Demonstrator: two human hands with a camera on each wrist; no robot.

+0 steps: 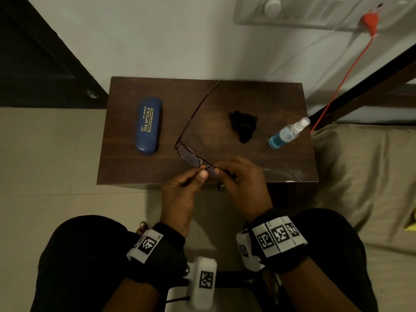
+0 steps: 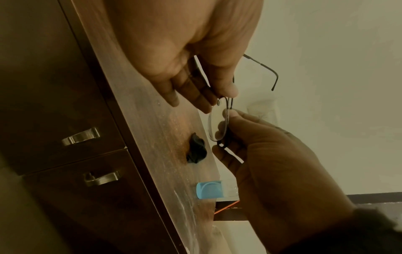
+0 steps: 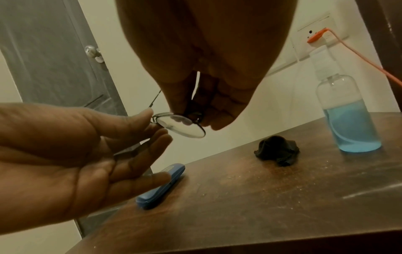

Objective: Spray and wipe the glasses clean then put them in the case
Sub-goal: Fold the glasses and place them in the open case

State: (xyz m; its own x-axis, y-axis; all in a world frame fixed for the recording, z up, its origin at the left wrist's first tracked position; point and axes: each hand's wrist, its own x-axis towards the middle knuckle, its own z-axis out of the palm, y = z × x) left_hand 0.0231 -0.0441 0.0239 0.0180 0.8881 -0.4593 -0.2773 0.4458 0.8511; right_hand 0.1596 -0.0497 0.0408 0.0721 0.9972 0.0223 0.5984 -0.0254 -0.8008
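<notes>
Thin dark-framed glasses (image 1: 191, 156) hang over the table's front edge, held by both hands. One temple is unfolded and points away across the table. My left hand (image 1: 202, 171) pinches the frame near the bridge with thumb and forefinger, its other fingers spread out. My right hand (image 1: 219, 173) grips the frame at the other lens with curled fingers. In the left wrist view a clear lens (image 2: 217, 125) stands between the two hands. The right wrist view shows the lens (image 3: 182, 126) below my right hand (image 3: 202, 118). A blue glasses case (image 1: 148, 124) lies closed at the table's left.
A crumpled black cloth (image 1: 244, 126) lies mid-table, and a spray bottle (image 1: 286, 134) of blue liquid stands at the right edge. The small dark wooden table (image 1: 135, 174) has drawers below. An orange cable (image 1: 337, 86) runs from a wall socket. A bed is to the right.
</notes>
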